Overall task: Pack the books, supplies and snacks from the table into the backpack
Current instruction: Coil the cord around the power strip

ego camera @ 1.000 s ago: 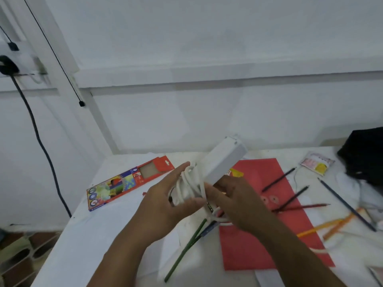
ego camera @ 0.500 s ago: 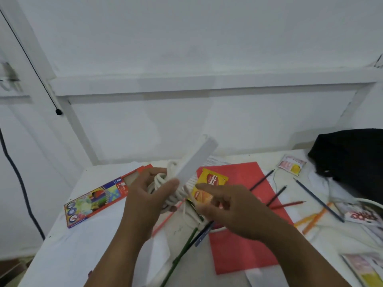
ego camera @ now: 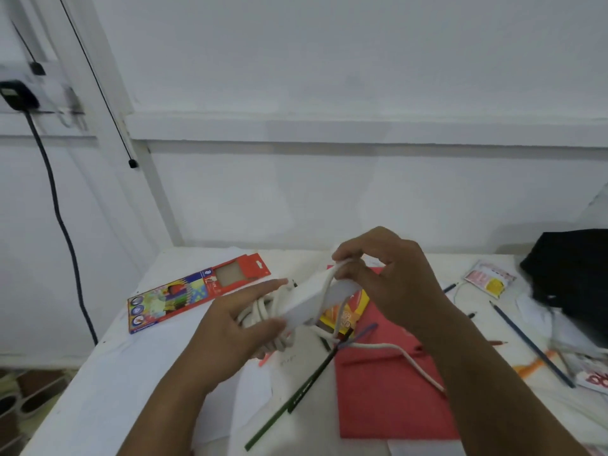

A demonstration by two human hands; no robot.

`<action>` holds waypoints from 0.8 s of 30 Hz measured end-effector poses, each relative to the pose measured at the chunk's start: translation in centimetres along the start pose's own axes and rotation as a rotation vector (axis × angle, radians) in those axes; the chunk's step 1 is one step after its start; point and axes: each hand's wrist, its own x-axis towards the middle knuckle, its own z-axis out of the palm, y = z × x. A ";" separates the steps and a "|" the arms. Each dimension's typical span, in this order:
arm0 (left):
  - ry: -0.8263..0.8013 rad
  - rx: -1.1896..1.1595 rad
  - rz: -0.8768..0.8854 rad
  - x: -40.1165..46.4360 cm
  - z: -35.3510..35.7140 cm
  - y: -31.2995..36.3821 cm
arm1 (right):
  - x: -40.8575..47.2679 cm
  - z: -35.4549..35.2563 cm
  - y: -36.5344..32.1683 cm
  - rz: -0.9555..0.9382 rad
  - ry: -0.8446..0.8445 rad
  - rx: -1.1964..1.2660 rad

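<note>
Here, above the counter (ego camera: 108, 383), the left hand (ego camera: 237, 327) is cupping a white power strip (ego camera: 312, 299) and coiled cord (ego camera: 260, 312), steadying the bundle. The right hand's (ego camera: 391, 278) fingers (ego camera: 348, 258) are pinching a loop around it, apparently securing it before packing in the black backpack (ego camera: 572, 271).

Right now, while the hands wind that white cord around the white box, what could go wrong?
The loose end of the white cord trails over the red folder and lies near the green pencil, so pulling it may drag them.

The right hand only pinches one loop at its fingertips; it could slip and let the loop spring loose.

The left hand holds both the white box and the coils, so the bundle might drop onto the snack packet below.
</note>
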 end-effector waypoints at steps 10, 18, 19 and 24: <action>-0.155 -0.100 -0.041 -0.8 -1.8 -1.0 | 0.3 0.5 1.1 0.304 -0.284 0.358; -0.111 -0.497 -0.134 -0.2 -0.2 -2.7 | -2.2 4.6 2.8 0.773 -0.397 1.119; -0.072 -0.503 -0.148 0.0 -0.1 -2.7 | -2.7 5.3 2.6 0.774 -0.419 1.138; 0.060 -0.387 -0.140 0.2 1.0 -2.8 | -3.4 7.1 1.1 0.698 -0.286 1.025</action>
